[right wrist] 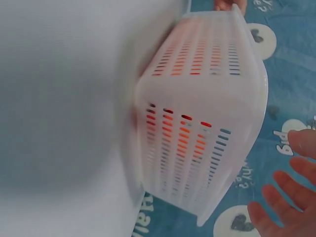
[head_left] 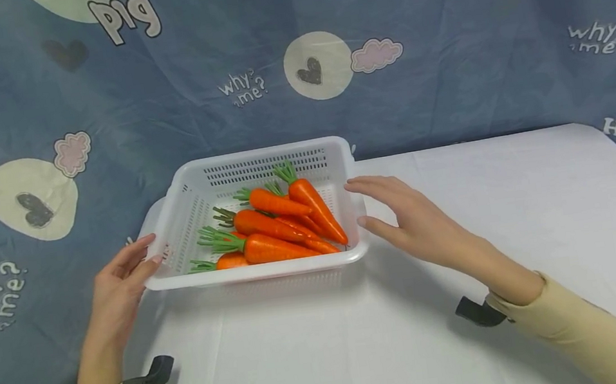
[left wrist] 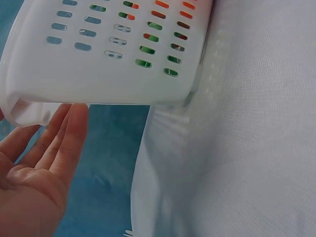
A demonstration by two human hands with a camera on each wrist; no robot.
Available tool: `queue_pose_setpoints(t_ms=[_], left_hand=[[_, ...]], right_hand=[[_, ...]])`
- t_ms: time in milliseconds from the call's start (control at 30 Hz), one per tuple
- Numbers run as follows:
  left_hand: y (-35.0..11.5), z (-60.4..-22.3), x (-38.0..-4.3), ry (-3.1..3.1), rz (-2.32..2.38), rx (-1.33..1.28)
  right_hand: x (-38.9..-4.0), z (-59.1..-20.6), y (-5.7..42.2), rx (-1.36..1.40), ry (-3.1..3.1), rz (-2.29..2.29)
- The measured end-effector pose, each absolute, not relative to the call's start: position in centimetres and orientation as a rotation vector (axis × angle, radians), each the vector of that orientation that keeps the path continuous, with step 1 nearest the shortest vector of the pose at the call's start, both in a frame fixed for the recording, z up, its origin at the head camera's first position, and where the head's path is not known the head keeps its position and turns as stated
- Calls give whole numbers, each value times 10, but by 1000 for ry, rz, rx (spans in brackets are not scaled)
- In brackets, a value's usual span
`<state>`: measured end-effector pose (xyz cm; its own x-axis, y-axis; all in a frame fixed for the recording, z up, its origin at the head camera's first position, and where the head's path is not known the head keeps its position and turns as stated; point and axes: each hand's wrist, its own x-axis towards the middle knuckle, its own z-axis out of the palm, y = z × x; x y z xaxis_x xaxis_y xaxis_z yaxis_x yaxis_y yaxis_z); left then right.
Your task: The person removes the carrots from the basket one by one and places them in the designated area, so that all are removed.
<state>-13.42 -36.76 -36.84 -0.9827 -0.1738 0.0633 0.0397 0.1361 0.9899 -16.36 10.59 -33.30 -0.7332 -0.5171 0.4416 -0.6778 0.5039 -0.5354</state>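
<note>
A white perforated plastic basket (head_left: 271, 270) holds several orange carrots (head_left: 277, 246) with green tops. It stands toward the table's back left. In the head view my left hand (head_left: 117, 283) touches the basket's left rim with thumb and fingertips. The left wrist view shows that hand (left wrist: 42, 170) with fairly straight fingers reaching beneath the overhanging rim; parts of them are hidden behind it. My right hand (head_left: 411, 217) is beside the basket's right side, fingers spread and holding nothing. A gap separates the right hand (right wrist: 291, 197) from the basket (right wrist: 202, 94) in the right wrist view.
A white cloth covers the table (head_left: 521, 209). Behind it and along its left side hangs a blue printed curtain (head_left: 251, 115), close to the basket's back edge. A black strap device (head_left: 146, 382) is on the left wrist, another (head_left: 478, 312) on the right.
</note>
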Motion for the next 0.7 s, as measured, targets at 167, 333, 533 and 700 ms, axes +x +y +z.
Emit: queue_pose_setpoints(t_ms=[167, 333, 533, 700], left_hand=[[-367, -368, -135, -2241, -1965, 156], [-366, -367, -135, -2236, -1973, 171], [-366, -366, -136, -2219, -1995, 186], [-366, -366, -134, -2215, -2009, 183]], right_hand=[[-169, -330, 100, 1024, -2525, 1148], [-175, -326, 92, 1029, -2531, 1226], [-184, -322, 80, 1036, -2511, 1317], [-191, -321, 69, 1030, -2498, 1395]])
